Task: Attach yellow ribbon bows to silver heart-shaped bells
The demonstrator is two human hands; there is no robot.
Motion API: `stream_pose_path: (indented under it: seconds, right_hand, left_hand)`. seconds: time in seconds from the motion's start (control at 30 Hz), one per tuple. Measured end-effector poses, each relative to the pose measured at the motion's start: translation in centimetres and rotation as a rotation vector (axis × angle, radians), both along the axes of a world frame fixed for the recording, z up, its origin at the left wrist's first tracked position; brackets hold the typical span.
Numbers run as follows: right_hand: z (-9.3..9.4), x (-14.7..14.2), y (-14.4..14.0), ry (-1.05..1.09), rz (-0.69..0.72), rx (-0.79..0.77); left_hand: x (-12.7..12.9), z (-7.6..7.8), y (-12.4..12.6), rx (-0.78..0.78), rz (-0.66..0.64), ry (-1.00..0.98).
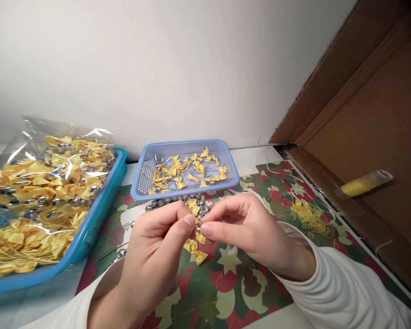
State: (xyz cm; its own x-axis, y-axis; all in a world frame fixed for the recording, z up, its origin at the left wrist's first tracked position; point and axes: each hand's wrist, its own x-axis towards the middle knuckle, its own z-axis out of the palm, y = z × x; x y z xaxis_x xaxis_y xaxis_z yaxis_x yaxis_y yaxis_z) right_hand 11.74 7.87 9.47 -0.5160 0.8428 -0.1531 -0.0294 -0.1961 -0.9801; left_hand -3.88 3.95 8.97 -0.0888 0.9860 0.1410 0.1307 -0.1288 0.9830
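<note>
My left hand (157, 246) and my right hand (239, 228) meet over the patterned mat, each pinching with thumb and forefinger. Between the fingertips is a small yellow ribbon bow (200, 238) with a silver bell (198, 230) by it, partly covered by my fingers; the cord they grip is too fine to make out clearly. Just below lies another yellow bow (195, 252) on the mat. Behind my fingers sit a further yellow bow (192, 206) and a pile of silver bells (202, 209).
A blue mesh basket (185, 193) with several corded bows stands at the back. On the left, a larger blue basket (85, 235) carries bows and a clear plastic bag (58, 171) of belled bows. Yellow thread scraps (310, 219) lie right, beside a cardboard wall (366, 123) with a yellow tube (365, 183).
</note>
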Motion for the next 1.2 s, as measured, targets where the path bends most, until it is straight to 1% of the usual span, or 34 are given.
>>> stream_pose_path:
  seconds: [0.27,0.57,0.8,1.0,1.2]
  right_hand:
    - [0.1,0.0,-0.1,0.031,0.011,-0.019]
    - [0.3,0.0,-0.1,0.029,0.007,-0.008]
    - [0.4,0.1,-0.1,0.016,0.028,0.010]
    - [0.4,0.2,-0.1,0.003,0.032,0.033]
    - [0.4,0.2,-0.1,0.008,0.042,0.031]
  left_hand:
    - [-0.1,-0.2,-0.1,-0.002,-0.002,0.006]
    - [0.1,0.1,-0.1,0.005,0.013,0.033]
    - [-0.2,0.1,-0.2,0.010,-0.030,0.079]
    - [-0.5,0.7,0.2,0.029,-0.077,0.156]
    - [-0.2,0.9,0.3,0.044,-0.043,0.127]
